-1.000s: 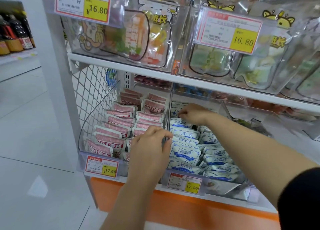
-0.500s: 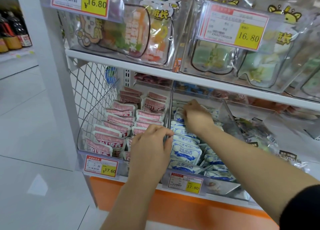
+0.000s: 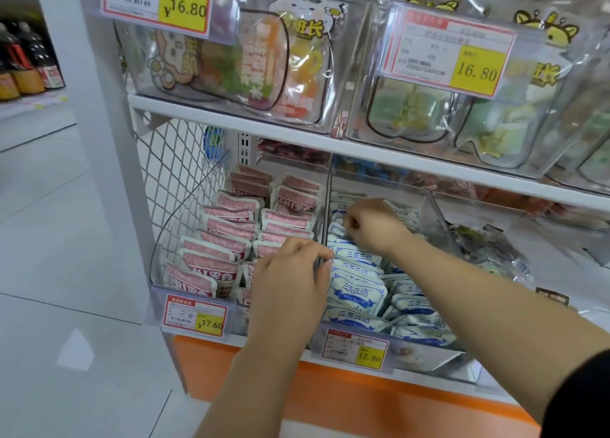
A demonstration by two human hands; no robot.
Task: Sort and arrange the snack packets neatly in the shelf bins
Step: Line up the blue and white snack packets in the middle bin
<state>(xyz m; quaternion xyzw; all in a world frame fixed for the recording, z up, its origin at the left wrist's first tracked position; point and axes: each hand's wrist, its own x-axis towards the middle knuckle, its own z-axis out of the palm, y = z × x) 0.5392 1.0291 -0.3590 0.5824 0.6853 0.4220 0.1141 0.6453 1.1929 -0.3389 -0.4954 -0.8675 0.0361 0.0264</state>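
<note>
Head view: my left hand [image 3: 290, 282] at 6 o'clock hooks curled fingers over the clear divider [image 3: 326, 203], I judge to steady the bin. My right hand [image 3: 371, 228], near center, pinches one of the blue packets [image 3: 358, 292] in the right bin's back row, likely straightening it. Pink packets [image 3: 224, 233] at 9 o'clock sit in tidy rows. The shelf above [image 3: 363, 150] hangs low, so the back is tight and the front is open.
</note>
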